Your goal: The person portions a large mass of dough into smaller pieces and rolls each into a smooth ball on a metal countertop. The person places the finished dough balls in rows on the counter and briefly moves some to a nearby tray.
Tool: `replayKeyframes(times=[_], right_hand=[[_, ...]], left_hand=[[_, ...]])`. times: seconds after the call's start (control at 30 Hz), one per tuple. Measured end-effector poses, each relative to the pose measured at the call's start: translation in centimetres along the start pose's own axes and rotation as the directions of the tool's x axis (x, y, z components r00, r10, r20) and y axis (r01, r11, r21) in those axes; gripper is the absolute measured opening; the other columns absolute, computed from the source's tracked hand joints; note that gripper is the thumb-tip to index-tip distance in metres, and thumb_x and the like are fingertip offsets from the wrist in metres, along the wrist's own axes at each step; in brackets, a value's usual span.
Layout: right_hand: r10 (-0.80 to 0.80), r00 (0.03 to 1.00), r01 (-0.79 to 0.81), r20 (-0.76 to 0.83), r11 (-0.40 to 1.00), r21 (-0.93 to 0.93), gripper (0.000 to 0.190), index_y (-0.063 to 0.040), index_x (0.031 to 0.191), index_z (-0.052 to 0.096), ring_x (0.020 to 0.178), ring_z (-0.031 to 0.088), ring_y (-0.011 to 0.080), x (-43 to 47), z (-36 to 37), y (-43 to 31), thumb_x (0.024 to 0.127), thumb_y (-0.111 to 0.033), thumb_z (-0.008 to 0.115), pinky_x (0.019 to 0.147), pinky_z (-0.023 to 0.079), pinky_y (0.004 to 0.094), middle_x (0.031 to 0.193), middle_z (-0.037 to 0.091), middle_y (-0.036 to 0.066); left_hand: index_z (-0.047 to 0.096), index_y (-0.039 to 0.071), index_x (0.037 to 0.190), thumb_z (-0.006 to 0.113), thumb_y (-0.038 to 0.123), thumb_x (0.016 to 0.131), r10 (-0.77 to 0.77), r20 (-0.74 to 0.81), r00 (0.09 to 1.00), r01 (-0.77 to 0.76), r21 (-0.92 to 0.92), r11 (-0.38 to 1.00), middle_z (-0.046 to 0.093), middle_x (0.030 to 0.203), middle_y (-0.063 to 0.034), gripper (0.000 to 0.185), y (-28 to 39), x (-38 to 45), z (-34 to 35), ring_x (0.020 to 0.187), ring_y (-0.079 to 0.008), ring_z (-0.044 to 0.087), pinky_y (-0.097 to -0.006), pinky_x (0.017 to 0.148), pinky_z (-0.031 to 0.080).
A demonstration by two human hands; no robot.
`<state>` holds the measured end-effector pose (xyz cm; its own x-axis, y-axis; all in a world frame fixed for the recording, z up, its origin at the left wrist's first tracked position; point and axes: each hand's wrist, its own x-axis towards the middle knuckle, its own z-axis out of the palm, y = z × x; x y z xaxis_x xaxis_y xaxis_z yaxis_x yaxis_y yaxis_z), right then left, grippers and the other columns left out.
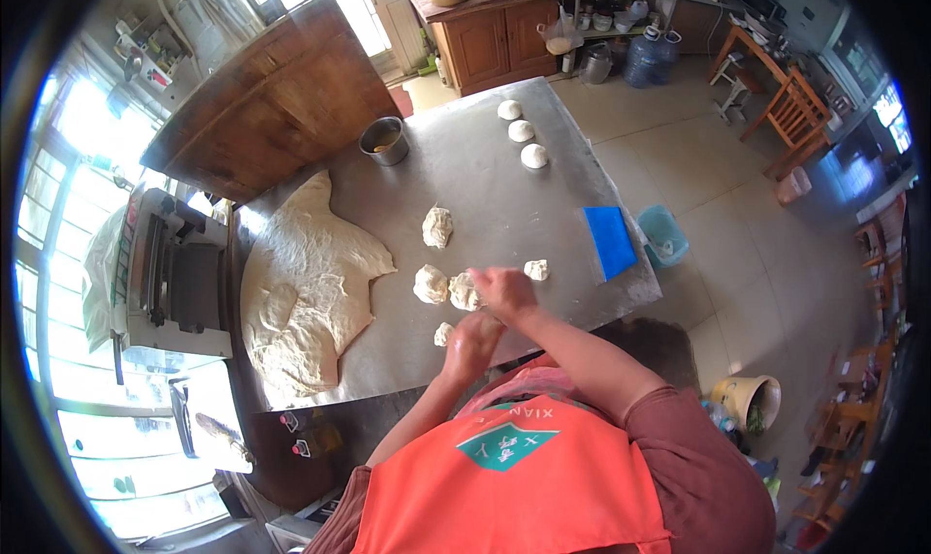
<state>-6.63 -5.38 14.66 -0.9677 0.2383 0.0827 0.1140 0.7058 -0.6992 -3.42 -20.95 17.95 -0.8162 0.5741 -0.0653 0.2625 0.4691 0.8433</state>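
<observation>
My right hand (507,292) is curled, its thumb side overlapping the edge of a rough dough lump (464,292) on the metal-topped table (480,183). Just below it, my left hand (471,344) is bent at the wrist, close against the right one. Whether either hand grips dough is hidden by the fingers. Another dough lump (430,284) lies left of the first, with a third lump (437,226) farther up. Small dough bits flank the hands: one scrap (443,334) by my left hand, another scrap (537,270) beyond my right.
A large dough sheet (313,285) spreads over the table's left side. Smooth dough balls (521,131) form a row near the far right edge. A metal pot (384,141), a blue flat scraper (611,243), a dough machine (178,270) and a teal bin (663,235) surround the work area.
</observation>
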Motion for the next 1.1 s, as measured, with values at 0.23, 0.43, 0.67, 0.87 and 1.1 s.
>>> replayKeyframes(times=[0.23, 0.43, 0.67, 0.87, 1.1], right_hand=[[-0.304, 0.95, 0.249, -0.076, 0.879, -0.407, 0.036, -0.007, 0.099, 0.069, 0.12, 0.057, 0.0334, -2.6, 0.2, 13.6, 0.092, -0.042, 0.066, 0.102, 0.042, 0.0522, 0.12, 0.065, 0.013], [0.046, 0.988, -0.068, 0.145, 0.987, 0.145, 0.034, -0.012, 0.105, 0.069, 0.107, 0.063, 0.0229, -0.2, 0.5, 12.0, 0.094, -0.044, 0.065, 0.092, 0.048, 0.0482, 0.108, 0.069, 0.002], [0.42, 0.766, -0.641, 0.486, 0.456, 0.617, 0.042, -0.009, 0.095, 0.066, 0.076, 0.067, 0.0201, 5.3, 0.2, 15.3, 0.092, -0.051, 0.069, 0.066, 0.052, 0.0347, 0.077, 0.067, 0.002], [0.032, 0.999, -0.036, -0.039, 0.992, -0.124, 0.056, -0.006, 0.126, 0.058, 0.124, 0.054, 0.0295, 17.6, -4.4, 17.1, 0.091, -0.048, 0.067, 0.102, 0.043, 0.0461, 0.132, 0.057, 0.018], [-0.108, 0.983, 0.165, 0.149, 0.881, -0.444, 0.07, -0.007, 0.145, 0.049, 0.143, 0.034, 0.0343, 20.5, -2.9, 20.3, 0.094, -0.053, 0.06, 0.119, 0.023, 0.0557, 0.153, 0.042, 0.019]], left_hand=[[0.071, 0.002, 0.094, 0.069, 0.027, 0.094, -0.35, -0.062, 0.935, 0.331, -0.212, 0.92, 0.07, 0.086, -0.0065, 0.025, -3.7, 0.0, -0.6, 0.075, -0.0152, 0.064, -0.0321, 0.068, 0.052], [0.047, 0.003, 0.144, 0.048, 0.032, 0.1, -0.25, -0.122, 0.961, 0.149, -0.533, 0.833, 0.062, 0.128, -0.0172, 0.053, -4.2, 5.5, 0.9, 0.117, -0.0282, 0.06, -0.0413, 0.098, 0.048], [0.015, 0.0, 0.158, 0.068, 0.048, 0.09, -0.096, -0.05, 0.994, 0.104, 0.2, 0.974, 0.019, 0.162, -0.027, 0.098, -8.7, 13.0, 4.8, 0.152, -0.0417, 0.017, -0.049, 0.124, 0.018], [0.031, 0.0, 0.152, 0.075, 0.033, 0.084, -0.128, -0.141, 0.982, 0.182, 0.503, 0.845, 0.029, 0.158, -0.0239, 0.088, -12.3, 7.3, 5.8, 0.146, -0.0426, 0.028, -0.0485, 0.12, 0.028], [0.065, 0.005, 0.119, 0.065, 0.008, 0.084, -0.466, -0.311, 0.829, 0.498, 0.03, 0.866, 0.067, 0.114, -0.0172, 0.034, -12.9, 4.5, 5.4, 0.106, -0.0345, 0.064, -0.0449, 0.093, 0.05]])
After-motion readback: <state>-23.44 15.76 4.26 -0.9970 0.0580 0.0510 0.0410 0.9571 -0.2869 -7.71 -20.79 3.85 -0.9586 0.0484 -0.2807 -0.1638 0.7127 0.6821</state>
